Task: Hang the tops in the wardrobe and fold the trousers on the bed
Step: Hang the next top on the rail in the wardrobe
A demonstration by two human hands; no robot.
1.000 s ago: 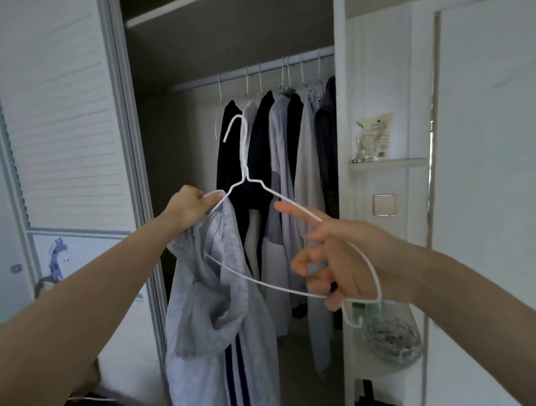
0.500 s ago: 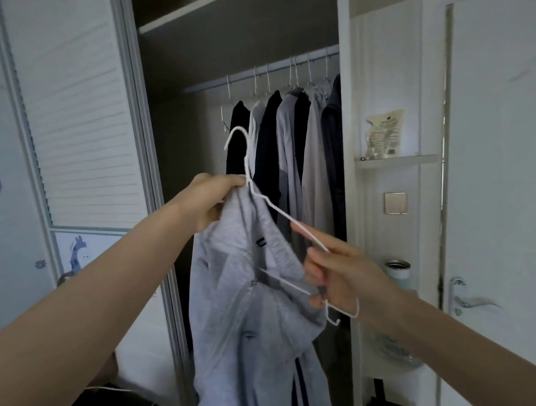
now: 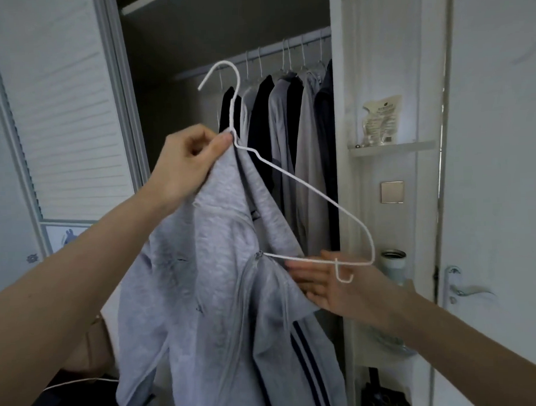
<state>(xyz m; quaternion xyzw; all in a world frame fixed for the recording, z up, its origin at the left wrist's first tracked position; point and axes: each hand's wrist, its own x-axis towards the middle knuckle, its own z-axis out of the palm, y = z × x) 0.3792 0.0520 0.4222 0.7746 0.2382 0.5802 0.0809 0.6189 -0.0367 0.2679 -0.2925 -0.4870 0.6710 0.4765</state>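
The grey zip-up top (image 3: 221, 283), with dark stripes low on its front, hangs half on a white wire hanger (image 3: 293, 177). The left hand (image 3: 186, 163) pinches the hanger's neck together with the top's collar, so the hook rises just above this grip and the fabric drapes straight below it. The hanger's far arm slopes down and away from that grip, bare, to its right corner. The right hand (image 3: 330, 285), fingers straight and relaxed, touches the top's edge just beneath the hanger's bottom wire, holding nothing. Beyond both hands, dark and grey garments (image 3: 288, 135) hang from the wardrobe rail (image 3: 267, 52)
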